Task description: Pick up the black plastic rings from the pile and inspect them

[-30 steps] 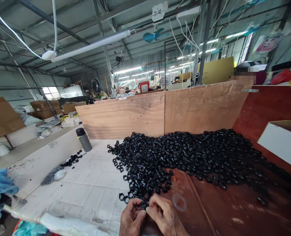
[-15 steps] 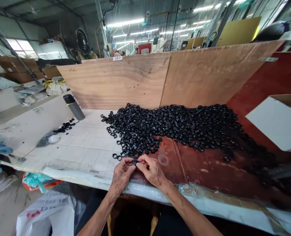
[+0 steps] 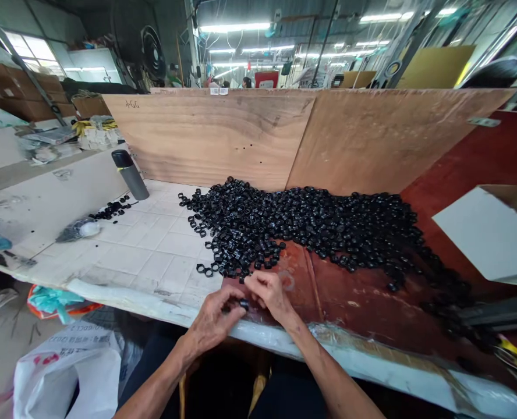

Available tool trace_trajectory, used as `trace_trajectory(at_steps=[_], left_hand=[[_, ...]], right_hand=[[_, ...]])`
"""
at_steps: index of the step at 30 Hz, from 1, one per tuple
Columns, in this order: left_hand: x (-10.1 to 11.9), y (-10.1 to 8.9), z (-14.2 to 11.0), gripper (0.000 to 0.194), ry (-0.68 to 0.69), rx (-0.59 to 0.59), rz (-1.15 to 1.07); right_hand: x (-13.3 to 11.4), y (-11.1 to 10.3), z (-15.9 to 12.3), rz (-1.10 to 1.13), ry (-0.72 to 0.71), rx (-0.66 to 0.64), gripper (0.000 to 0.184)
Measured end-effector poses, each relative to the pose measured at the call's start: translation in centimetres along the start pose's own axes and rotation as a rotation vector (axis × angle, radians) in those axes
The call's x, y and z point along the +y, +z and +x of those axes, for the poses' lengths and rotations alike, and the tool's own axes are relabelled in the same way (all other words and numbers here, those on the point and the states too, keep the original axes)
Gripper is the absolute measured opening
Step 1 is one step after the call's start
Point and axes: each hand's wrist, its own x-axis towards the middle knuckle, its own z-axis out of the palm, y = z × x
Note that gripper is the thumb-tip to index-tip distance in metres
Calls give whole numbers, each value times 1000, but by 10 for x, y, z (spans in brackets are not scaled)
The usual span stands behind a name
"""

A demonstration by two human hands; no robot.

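My left hand (image 3: 218,314) is closed, with a small black plastic ring (image 3: 244,304) between thumb and fingers, just above the table's front edge. To its right, my right hand (image 3: 269,293) has its fingers pinched together at the near edge of a large pile of black plastic rings (image 3: 311,221). A dark piece shows by its fingertips, but what the fingers hold, if anything, is hidden. A few loose rings (image 3: 208,270) lie on the white surface beyond my left hand.
A dark grey bottle (image 3: 130,176) stands at the left, near small black pieces (image 3: 110,209) and a plastic bag (image 3: 78,229). Wooden boards (image 3: 215,134) wall the table's back. At the right is a white box (image 3: 488,235); a white sack (image 3: 68,366) sits below left.
My hands were together at the pile's near edge. Now they are apart: the left has drawn back toward me with a black ring, while the right stays near the pile.
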Motion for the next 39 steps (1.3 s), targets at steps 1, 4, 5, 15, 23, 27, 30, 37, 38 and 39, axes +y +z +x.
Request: trace_trajectory(at_steps=[1, 4, 5, 15, 23, 27, 30, 37, 38, 39], left_hand=[[5, -3, -2, 17, 11, -87, 52], [12, -10, -3, 8, 18, -215, 212], [10, -10, 0, 9, -26, -208, 223], [-35, 14, 42, 36, -62, 116, 297], [-42, 14, 30, 32, -209, 416, 390], [-40, 14, 36, 35, -183, 364, 455], [-38, 12, 42, 27, -188, 303, 497], [-27, 15, 40, 14, -295, 283, 551], [-25, 16, 39, 17, -294, 283, 546], [-24, 16, 38, 21, -282, 282, 526]], right_hand=[[1, -3, 2, -49, -19, 147, 42], [8, -8, 9, -211, -88, 507, 22], [11, -8, 10, -267, -120, 543, 11], [25, 2, 9, -585, -373, 287, 22], [16, 5, 5, -602, -541, 88, 25], [20, 5, 7, -666, -507, 162, 17], [21, 4, 8, -672, -477, 260, 10], [16, 2, 6, -443, -436, 289, 13], [15, 2, 6, -442, -433, 272, 14], [13, 2, 4, -452, -438, 243, 14]])
